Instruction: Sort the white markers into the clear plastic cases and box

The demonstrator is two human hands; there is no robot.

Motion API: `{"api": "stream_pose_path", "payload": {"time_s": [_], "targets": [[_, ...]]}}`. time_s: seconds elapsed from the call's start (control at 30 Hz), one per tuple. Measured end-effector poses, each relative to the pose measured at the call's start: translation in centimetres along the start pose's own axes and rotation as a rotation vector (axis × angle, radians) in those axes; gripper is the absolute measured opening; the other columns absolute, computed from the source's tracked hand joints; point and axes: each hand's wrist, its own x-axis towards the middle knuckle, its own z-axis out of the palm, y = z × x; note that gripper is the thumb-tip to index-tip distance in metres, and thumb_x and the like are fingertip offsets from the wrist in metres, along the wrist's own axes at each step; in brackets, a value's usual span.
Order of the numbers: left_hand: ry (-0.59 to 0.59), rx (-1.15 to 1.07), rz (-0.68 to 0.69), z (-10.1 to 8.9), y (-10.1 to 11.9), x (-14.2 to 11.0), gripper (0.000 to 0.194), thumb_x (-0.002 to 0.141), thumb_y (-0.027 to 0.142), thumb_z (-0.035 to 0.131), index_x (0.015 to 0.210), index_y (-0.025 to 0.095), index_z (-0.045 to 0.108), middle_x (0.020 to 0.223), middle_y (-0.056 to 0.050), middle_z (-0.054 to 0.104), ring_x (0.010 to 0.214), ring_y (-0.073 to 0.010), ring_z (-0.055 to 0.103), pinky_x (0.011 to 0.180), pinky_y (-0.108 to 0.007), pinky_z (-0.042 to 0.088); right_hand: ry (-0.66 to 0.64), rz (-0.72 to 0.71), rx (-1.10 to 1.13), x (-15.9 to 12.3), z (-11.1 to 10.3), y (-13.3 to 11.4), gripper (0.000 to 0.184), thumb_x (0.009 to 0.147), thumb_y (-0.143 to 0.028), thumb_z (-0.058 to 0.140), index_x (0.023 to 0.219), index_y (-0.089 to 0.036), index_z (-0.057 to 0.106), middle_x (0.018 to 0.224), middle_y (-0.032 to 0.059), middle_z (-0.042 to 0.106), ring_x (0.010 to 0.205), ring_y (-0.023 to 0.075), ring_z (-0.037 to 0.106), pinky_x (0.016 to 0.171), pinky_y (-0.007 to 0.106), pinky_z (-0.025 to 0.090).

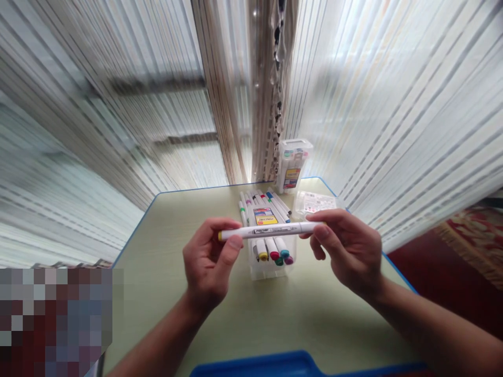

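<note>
A white marker [271, 230] with a yellow end is held level across the middle of the head view. My left hand [210, 256] pinches its yellow end between thumb and fingers. At the other end, my right hand [348, 248] grips it the same way, its fingertips covering that tip. Behind and below the marker, a clear plastic case [271, 272] lies on the table with several markers in it, their caps yellow, red, teal, green and purple. More loose markers [242, 209] lie at its far end, partly hidden.
A second clear case [293, 162] holding markers stands upright at the table's far corner. Beside it lies a clear lid-like piece [316, 203]. The pale green table [157, 293] has a blue edge, with a blue tray-like part [255, 366] in front. Striped curtains [353, 104] hang behind.
</note>
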Motion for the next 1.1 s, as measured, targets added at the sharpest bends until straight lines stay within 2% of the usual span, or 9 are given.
{"api": "stream_pose_path", "payload": {"time_s": [0.17, 0.33, 0.47, 0.57, 0.7, 0.87, 0.93, 1.1], "targets": [[0.029, -0.026, -0.019, -0.2, 0.0, 0.0, 0.017, 0.089, 0.031, 0.068, 0.097, 0.016, 0.07, 0.065, -0.001, 0.061, 0.053, -0.0098, 0.053, 0.045, -0.019, 0.039, 0.005, -0.024, -0.011, -0.1, 0.2, 0.0, 0.01, 0.095, -0.023, 0.065, 0.102, -0.02, 0.07, 0.071, 0.0022, 0.072, 0.044, 0.009, 0.055, 0.037, 0.021, 0.043], [-0.016, -0.111, -0.017, -0.5, -0.2, 0.0, 0.019, 0.093, 0.03, 0.06, 0.1, 0.016, 0.071, 0.07, -0.003, 0.065, 0.055, -0.0096, 0.052, 0.046, -0.019, 0.038, 0.002, -0.025, 0.008, -0.1, 0.5, 0.0, 0.009, 0.096, -0.021, 0.063, 0.102, -0.019, 0.069, 0.07, 0.001, 0.07, 0.044, 0.0082, 0.055, 0.037, 0.02, 0.042], [-0.007, 0.039, 0.012, -0.3, 0.0, 0.0, 0.015, 0.09, 0.028, 0.065, 0.097, 0.016, 0.07, 0.069, -0.001, 0.064, 0.054, -0.0087, 0.053, 0.045, -0.017, 0.039, 0.001, 0.008, 0.013, -0.2, 0.4, 0.1, 0.007, 0.092, -0.018, 0.068, 0.098, -0.02, 0.068, 0.066, -0.0022, 0.065, 0.044, 0.0064, 0.054, 0.038, 0.017, 0.042], [-0.046, 0.187, 0.098, 0.0, 0.6, 0.1, 0.01, 0.084, 0.021, 0.072, 0.09, 0.015, 0.067, 0.071, 0.0, 0.063, 0.052, -0.0062, 0.052, 0.044, -0.015, 0.039, 0.018, 0.006, -0.003, -0.2, 0.2, 0.2, 0.013, 0.084, -0.014, 0.076, 0.091, -0.02, 0.067, 0.068, -0.0043, 0.061, 0.046, 0.0042, 0.052, 0.038, 0.015, 0.04], [-0.081, 0.208, 0.195, 0.1, 1.0, 0.3, 0.012, 0.079, 0.014, 0.076, 0.085, 0.016, 0.065, 0.07, 0.002, 0.062, 0.053, -0.0051, 0.052, 0.046, -0.013, 0.041, 0.014, 0.01, 0.019, -0.2, 0.3, 0.2, 0.018, 0.08, -0.013, 0.08, 0.087, -0.019, 0.065, 0.07, -0.0048, 0.059, 0.047, 0.003, 0.051, 0.039, 0.013, 0.04], [-0.037, 0.054, 0.085, -0.1, 0.3, 0.1, 0.006, 0.086, 0.02, 0.071, 0.091, 0.016, 0.069, 0.066, 0.001, 0.06, 0.05, -0.0065, 0.05, 0.044, -0.016, 0.038, 0.006, 0.062, 0.107, -0.2, 0.5, 0.1, 0.007, 0.089, -0.019, 0.073, 0.089, -0.019, 0.065, 0.061, -0.0059, 0.055, 0.044, 0.0041, 0.049, 0.038, 0.014, 0.038], [-0.022, -0.033, 0.039, -0.3, -0.1, 0.0, 0.011, 0.091, 0.025, 0.067, 0.095, 0.016, 0.07, 0.065, 0.0, 0.061, 0.05, -0.0077, 0.049, 0.044, -0.018, 0.038, 0.014, 0.087, 0.144, -0.1, 0.5, 0.1, 0.005, 0.092, -0.022, 0.069, 0.09, -0.019, 0.066, 0.06, -0.005, 0.056, 0.043, 0.0052, 0.049, 0.036, 0.016, 0.038], [-0.034, -0.121, 0.019, -0.4, -0.3, 0.2, 0.019, 0.097, 0.029, 0.058, 0.101, 0.017, 0.072, 0.072, -0.004, 0.068, 0.053, -0.0086, 0.052, 0.046, -0.019, 0.038, 0.02, 0.128, 0.236, -0.2, 0.3, 0.5, 0.01, 0.096, -0.027, 0.064, 0.096, -0.019, 0.07, 0.07, -0.0001, 0.065, 0.045, 0.0072, 0.053, 0.037, 0.018, 0.038]]}}
